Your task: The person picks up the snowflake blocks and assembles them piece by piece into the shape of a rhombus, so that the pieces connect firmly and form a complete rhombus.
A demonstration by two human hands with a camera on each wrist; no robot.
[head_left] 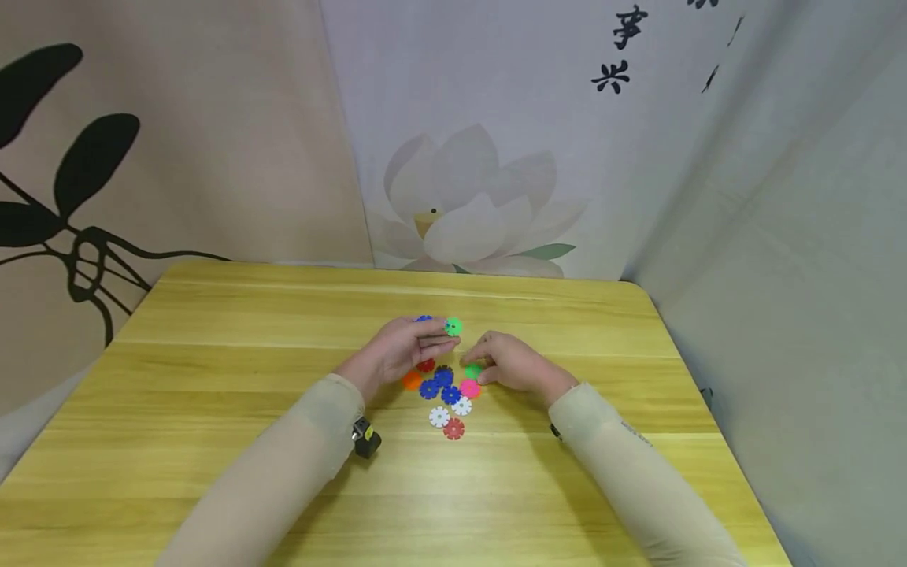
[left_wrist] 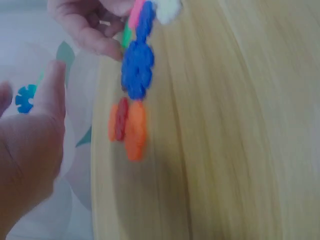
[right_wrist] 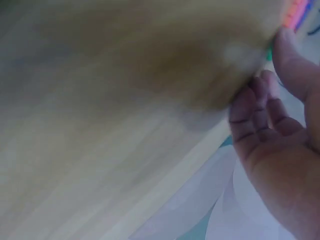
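Note:
Near the table's middle, the left hand [head_left: 405, 346] pinches a green notched plastic disc [head_left: 453, 327] at its fingertips. In the left wrist view a blue notched disc [left_wrist: 24, 99] shows beside the left thumb. The right hand [head_left: 516, 362] is bent over the right side of the disc pile. Its thumb and forefinger lie on either side of another green disc [head_left: 473, 370], beside a pink disc [head_left: 471, 388]. Blue discs [head_left: 443, 376], a red disc [head_left: 425, 365] and an orange disc [head_left: 412, 380] lie below the left hand.
White discs [head_left: 439, 416] and a red disc [head_left: 454, 428] are at the near side of the pile. Everything lies on a wooden table [head_left: 212, 378]. A printed curtain [head_left: 482, 94] hangs behind its far edge.

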